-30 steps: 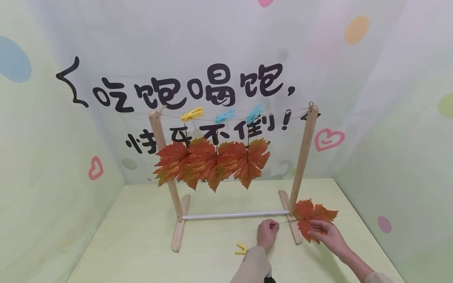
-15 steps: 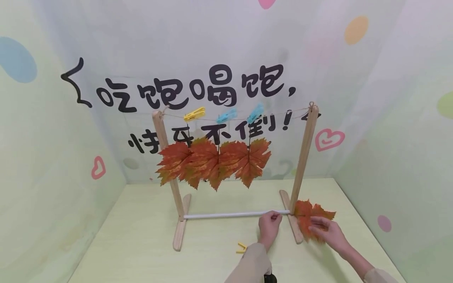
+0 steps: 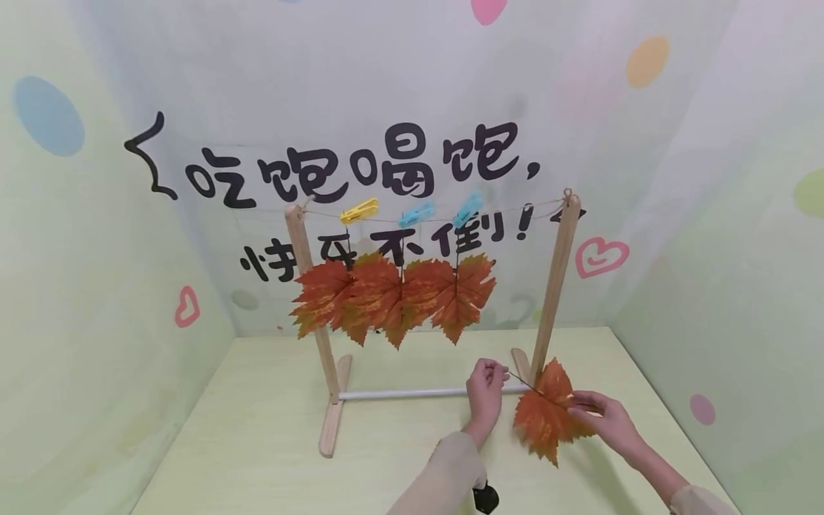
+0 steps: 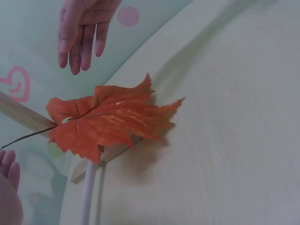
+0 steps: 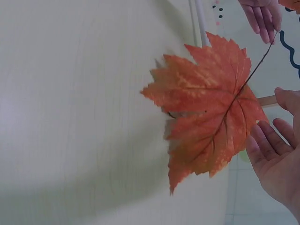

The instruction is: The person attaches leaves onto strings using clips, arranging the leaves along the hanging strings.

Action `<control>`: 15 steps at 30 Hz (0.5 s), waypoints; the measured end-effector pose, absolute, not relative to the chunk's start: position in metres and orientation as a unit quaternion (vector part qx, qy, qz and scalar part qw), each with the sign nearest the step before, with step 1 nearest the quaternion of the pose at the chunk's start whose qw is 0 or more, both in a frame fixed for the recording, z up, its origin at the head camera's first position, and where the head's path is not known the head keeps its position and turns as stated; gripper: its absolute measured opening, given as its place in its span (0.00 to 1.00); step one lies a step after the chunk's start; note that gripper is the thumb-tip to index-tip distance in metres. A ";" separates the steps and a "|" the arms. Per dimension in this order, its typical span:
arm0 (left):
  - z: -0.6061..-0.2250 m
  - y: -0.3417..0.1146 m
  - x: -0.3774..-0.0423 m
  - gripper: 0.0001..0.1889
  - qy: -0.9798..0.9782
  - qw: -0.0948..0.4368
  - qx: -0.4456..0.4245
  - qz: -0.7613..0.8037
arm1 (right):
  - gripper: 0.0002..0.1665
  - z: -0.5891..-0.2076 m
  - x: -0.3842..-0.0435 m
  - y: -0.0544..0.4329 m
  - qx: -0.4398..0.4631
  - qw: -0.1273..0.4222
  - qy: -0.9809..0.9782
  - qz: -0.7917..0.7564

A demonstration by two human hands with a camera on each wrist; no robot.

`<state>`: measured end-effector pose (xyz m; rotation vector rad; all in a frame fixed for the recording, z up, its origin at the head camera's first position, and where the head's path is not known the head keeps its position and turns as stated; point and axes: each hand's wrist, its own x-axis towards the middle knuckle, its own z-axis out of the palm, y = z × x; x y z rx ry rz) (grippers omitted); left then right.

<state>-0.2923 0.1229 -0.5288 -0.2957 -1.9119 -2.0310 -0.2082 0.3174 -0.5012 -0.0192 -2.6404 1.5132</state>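
Note:
An orange-red artificial maple leaf (image 3: 542, 418) hangs tilted beside the right foot of a wooden rack. My left hand (image 3: 486, 397) pinches the end of its thin dark stem, left of the blade; in the left wrist view only part of that hand (image 4: 8, 197) shows. My right hand (image 3: 611, 428) is at the leaf's right edge with its fingers loosely extended. In the left wrist view, a gap lies between the right hand (image 4: 86, 35) and the leaf (image 4: 108, 119). Seen from the right wrist, the blade (image 5: 206, 108) spreads in front of the relaxed fingers (image 5: 267, 140).
The rack's right post (image 3: 555, 286) and white crossbar (image 3: 405, 393) stand behind the hands. Three similar leaves (image 3: 450, 293) hang from its string, under a yellow clothespin (image 3: 360, 211) and two blue clothespins (image 3: 418, 213). The left sleeve (image 3: 444, 476) mostly covers a yellow clothespin on the table (image 3: 257, 429).
My left hand has risen with the stem, and the leaf has swung from lying sideways to hanging with its tip down. The right hand has shifted slightly right, off the blade's middle.

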 end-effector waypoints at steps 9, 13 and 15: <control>-0.500 0.105 -0.288 0.04 -0.681 0.156 -0.168 -0.695 | 0.26 -0.491 -0.213 0.317 0.013 0.071 -0.877 0.476; -0.487 0.100 -0.284 0.02 -0.694 0.173 -0.201 -0.669 | 0.25 -0.485 -0.216 0.316 0.038 0.083 -0.875 0.476; -0.481 0.098 -0.281 0.01 -0.703 0.180 -0.214 -0.654 | 0.24 -0.483 -0.218 0.316 0.047 0.087 -0.876 0.472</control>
